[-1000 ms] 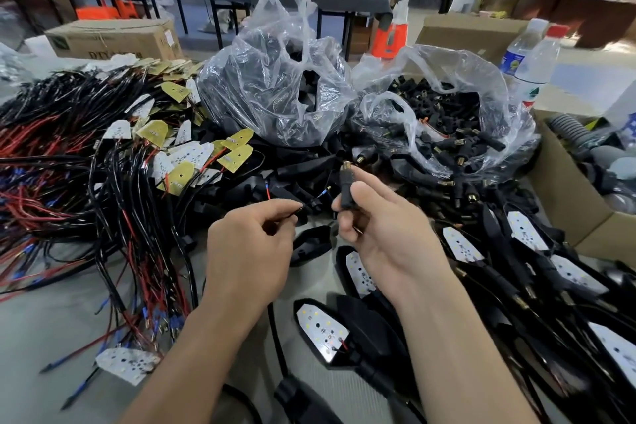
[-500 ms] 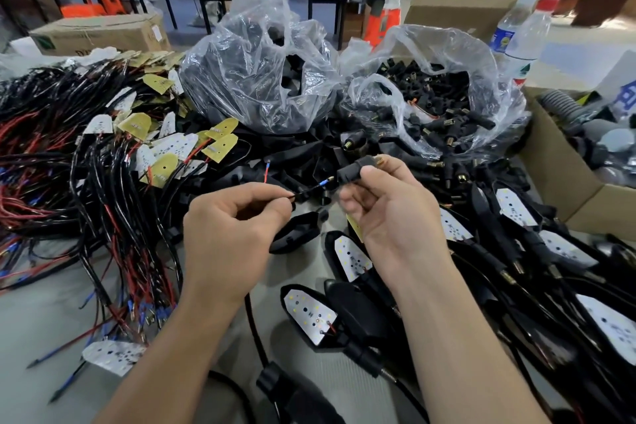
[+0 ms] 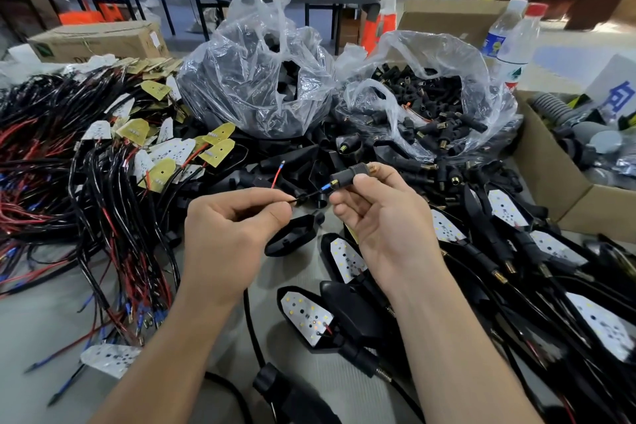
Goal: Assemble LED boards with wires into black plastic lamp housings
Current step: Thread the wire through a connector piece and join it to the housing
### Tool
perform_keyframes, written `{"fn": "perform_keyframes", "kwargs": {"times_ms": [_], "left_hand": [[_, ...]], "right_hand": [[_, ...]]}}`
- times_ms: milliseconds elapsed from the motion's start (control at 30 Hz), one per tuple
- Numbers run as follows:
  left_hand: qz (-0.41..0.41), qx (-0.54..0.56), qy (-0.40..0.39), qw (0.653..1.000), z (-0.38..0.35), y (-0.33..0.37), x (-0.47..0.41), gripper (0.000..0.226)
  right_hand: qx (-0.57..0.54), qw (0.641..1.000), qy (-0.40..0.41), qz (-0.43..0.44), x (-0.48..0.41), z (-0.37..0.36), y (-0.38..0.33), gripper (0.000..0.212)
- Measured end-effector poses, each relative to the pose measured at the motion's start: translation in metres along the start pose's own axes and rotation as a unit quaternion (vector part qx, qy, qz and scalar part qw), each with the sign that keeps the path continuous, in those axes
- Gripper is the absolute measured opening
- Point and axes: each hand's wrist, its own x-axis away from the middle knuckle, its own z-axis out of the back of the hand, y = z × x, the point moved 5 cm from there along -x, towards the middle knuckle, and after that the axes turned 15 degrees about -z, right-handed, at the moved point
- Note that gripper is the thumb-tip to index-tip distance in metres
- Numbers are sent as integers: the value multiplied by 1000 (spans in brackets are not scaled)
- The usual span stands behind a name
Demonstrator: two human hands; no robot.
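Observation:
My left hand pinches a thin black wire whose blue-tipped end points into a small black stem connector with a brass threaded end. My right hand grips that connector between thumb and fingers. A red wire tip sticks up just above my left fingers. An empty black lamp housing lies on the table below the hands. Housings fitted with white LED boards lie in front of me and to the right.
A heap of black and red wires with LED boards covers the left. Two clear plastic bags hold black housings and stem connectors. A cardboard box and two bottles stand at right.
The connector in my right hand has tilted from upright to lying sideways. The blue wire tip held by my left hand has come up to its open end.

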Motion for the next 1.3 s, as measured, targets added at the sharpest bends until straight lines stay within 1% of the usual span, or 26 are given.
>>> {"fn": "perform_keyframes", "kwargs": {"times_ms": [167,333,500,633,667,733,800,867,967,1033,1100,1167,1200,1233,1300], "left_hand": [[3,-25,-9,1000,-2,0,0,19],[2,-4,6,1000,1,-2,-2,18],[-3,-45,-10,999,0,-3,-1,22],[0,-66,-10,998,-1,1,2,18],[-2,-67,-11,998,-2,2,2,20],[-9,-80,-16,997,-3,5,4,32],[-17,-104,-38,994,-6,7,6,43],[-22,-120,-62,991,-11,10,9,45],[-28,-139,-93,986,-15,10,11,60],[-38,-154,-108,981,-15,11,12,65],[-57,-216,-112,968,-14,12,12,70],[-90,-296,-103,945,-11,14,9,68],[-100,-319,-99,937,-9,15,8,63],[-101,-328,-100,934,-7,14,6,53],[-88,-330,-128,931,-4,10,2,22]], "right_hand": [[-23,1000,3,1,-1,1,-1,18],[-44,999,21,10,-2,3,-3,16],[0,1000,-9,-11,-1,-3,1,18],[57,996,-53,-36,3,-10,6,21],[74,995,-59,-39,4,-12,8,20],[107,992,-63,-36,4,-15,11,21],[149,988,-50,-14,5,-16,13,23],[192,981,-28,20,5,-16,12,25],[240,970,-27,38,6,-17,13,23],[252,967,-28,31,5,-18,13,22],[224,974,-21,25,5,-16,13,24],[174,984,-14,22,4,-14,11,24],[153,988,-9,21,3,-13,10,24],[135,991,-5,22,3,-12,8,23],[103,994,-4,24,3,-9,4,21]]}}
